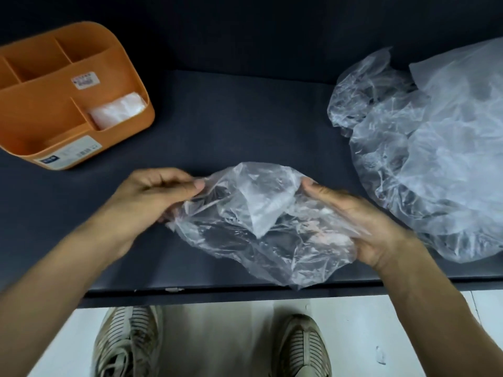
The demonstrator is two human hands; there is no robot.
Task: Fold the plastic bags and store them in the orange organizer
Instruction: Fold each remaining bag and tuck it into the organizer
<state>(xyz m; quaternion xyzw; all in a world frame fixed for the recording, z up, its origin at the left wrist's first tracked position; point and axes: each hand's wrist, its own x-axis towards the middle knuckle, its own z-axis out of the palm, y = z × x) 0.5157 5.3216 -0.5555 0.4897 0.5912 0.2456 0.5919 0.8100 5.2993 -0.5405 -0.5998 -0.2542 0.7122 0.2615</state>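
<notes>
A crumpled clear plastic bag (255,224) hangs between my two hands above the front of the dark table. My left hand (158,193) pinches its left edge with curled fingers. My right hand (351,221) grips its right side, with part of the bag draped over the fingers. The orange organizer (38,110) stands at the far left, divided into several compartments. A folded plastic bag (117,110) sits in its right-hand compartment. A heap of loose clear plastic bags (435,148) lies at the right.
The dark table (231,126) has its front edge just below my hands. Beneath that edge I see a light floor and my two shoes (212,346). White labels are stuck on the organizer's front and inner wall.
</notes>
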